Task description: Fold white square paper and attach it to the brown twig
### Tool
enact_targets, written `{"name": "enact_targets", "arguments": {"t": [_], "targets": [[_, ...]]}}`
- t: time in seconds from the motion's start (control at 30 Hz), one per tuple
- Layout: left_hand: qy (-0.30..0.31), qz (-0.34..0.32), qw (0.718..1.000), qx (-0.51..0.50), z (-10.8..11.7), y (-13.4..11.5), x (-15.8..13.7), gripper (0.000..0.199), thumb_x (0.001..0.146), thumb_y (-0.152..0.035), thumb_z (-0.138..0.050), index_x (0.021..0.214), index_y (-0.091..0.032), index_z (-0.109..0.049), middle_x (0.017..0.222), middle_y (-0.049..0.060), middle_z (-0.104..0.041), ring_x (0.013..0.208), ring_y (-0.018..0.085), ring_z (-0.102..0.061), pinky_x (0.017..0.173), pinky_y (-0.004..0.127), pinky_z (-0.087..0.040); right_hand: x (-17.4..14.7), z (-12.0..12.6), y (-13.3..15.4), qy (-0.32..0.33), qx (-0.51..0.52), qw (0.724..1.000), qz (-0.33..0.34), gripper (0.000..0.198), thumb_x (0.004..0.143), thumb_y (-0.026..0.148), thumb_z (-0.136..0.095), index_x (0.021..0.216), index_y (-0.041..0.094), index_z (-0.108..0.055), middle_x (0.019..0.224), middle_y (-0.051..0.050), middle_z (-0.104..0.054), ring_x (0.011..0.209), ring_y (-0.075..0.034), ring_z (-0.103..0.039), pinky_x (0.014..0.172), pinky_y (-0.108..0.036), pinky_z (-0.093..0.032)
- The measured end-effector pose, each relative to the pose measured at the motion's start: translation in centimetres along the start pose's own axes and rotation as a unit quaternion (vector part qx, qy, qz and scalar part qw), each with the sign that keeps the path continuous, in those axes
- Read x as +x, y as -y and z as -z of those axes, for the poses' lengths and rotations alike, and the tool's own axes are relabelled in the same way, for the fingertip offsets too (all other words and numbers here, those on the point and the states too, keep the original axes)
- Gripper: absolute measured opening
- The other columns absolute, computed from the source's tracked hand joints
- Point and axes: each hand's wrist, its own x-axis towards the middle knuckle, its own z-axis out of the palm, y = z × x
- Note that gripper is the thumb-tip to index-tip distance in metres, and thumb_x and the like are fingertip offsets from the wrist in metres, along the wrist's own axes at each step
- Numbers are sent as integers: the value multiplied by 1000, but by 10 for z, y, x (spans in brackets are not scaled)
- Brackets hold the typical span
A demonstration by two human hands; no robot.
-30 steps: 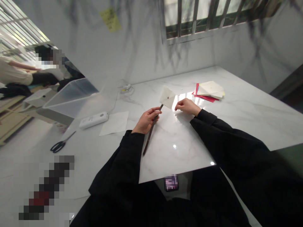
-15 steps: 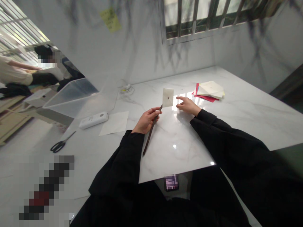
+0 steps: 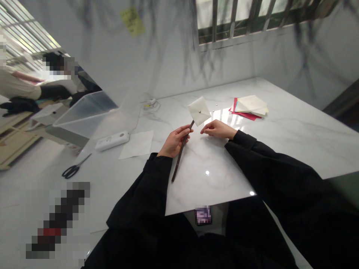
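My left hand [image 3: 174, 142] is wrapped around a dark brown stick [image 3: 178, 161], which slants up and away from me. At the stick's top end is a square of cream paper [image 3: 202, 104], pinned through its middle by a small round-headed pin [image 3: 199, 111] like a pinwheel. One corner of the paper points upward. Just below and to the right of the paper is my right hand [image 3: 218, 129], its fingers curled in together and nothing visible in them. It is apart from both paper and stick.
A stack of coloured and cream papers [image 3: 250, 105] lies at the back right. Leftward are a loose paper sheet [image 3: 137, 145], a white oblong device [image 3: 112, 141], black-handled scissors [image 3: 71, 171] and a clear plastic bin [image 3: 84, 114]. Another person [image 3: 19, 84] sits at far left.
The paper square has turned on its pin from upright to a tilted diamond. My right hand has drawn back toward me and its fingers have curled in. The left hand keeps its hold.
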Motion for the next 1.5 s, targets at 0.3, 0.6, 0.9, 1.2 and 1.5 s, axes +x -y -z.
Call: {"name": "enact_targets", "arguments": {"t": [0.3,0.6,0.9,1.2,1.5], "targets": [[-25,-30,987,-154,-6,1,1,31,79,-21,-88,108,-23,-77,112,2,-77,78,8,-65,70,20,-51,-8,-36,19,144,129,977,85,49,98,55,-62,111,11,-79,65,4,-53,55,-9,-38,53,-25,-28],[12,-27,989,-147,-13,6,-3,37,75,-17,-91,106,-20,-71,104,2,-76,75,10,-66,64,21,-49,-16,-55,33,174,259,946,84,45,96,60,-68,92,16,-64,58,9,-45,48,-6,-34,46,-23,-25],[-52,-32,973,-221,0,9,9,16,85,-23,-83,97,-19,-74,95,2,-73,83,12,-66,78,23,-54,-21,-44,36,321,174,930,32,43,87,56,-78,82,15,-66,60,4,-58,50,-7,-45,48,-22,-31],[-46,-67,973,-214,-2,7,6,26,84,-24,-85,108,-23,-76,93,0,-73,80,12,-63,74,23,-51,-21,-42,36,365,158,917,33,42,89,54,-78,87,12,-73,62,4,-60,54,-7,-47,52,-22,-33],[-15,-27,982,-186,-8,8,4,14,87,-31,-80,87,-18,-74,87,4,-72,76,16,-66,72,28,-56,-11,-46,31,164,499,842,-121,37,94,50,-79,97,15,-69,85,-3,-68,67,-8,-61,55,-15,-50]]}}
